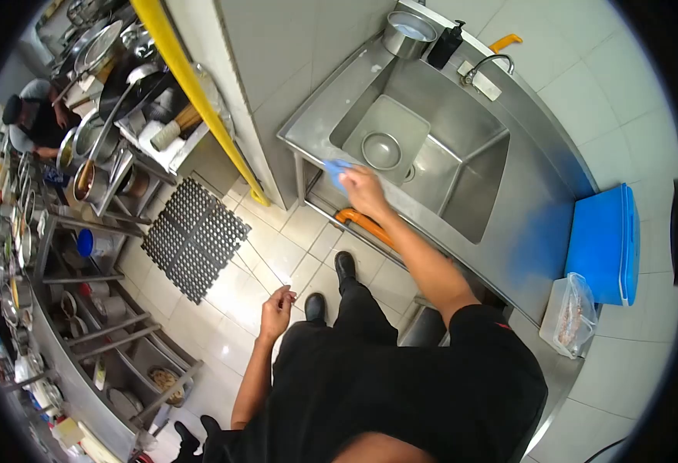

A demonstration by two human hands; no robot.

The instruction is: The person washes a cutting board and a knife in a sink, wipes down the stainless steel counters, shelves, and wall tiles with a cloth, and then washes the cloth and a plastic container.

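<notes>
My right hand (363,190) is closed on a blue cloth (337,168) at the front left rim of the steel sink (462,193). Inside the basin lie a square tray (410,116) and a round metal bowl (381,150). Over the tiled floor, left of my body, hangs my left hand (277,310). Its fingers are curled together, and nothing shows in them.
A metal pot (409,35), a black pump bottle (445,45) and a faucet (487,69) stand behind the basin. A blue cooler (603,243) is at the right. Left are a perforated mat (196,239), a yellow pole (200,100), loaded shelves and a co-worker (38,116).
</notes>
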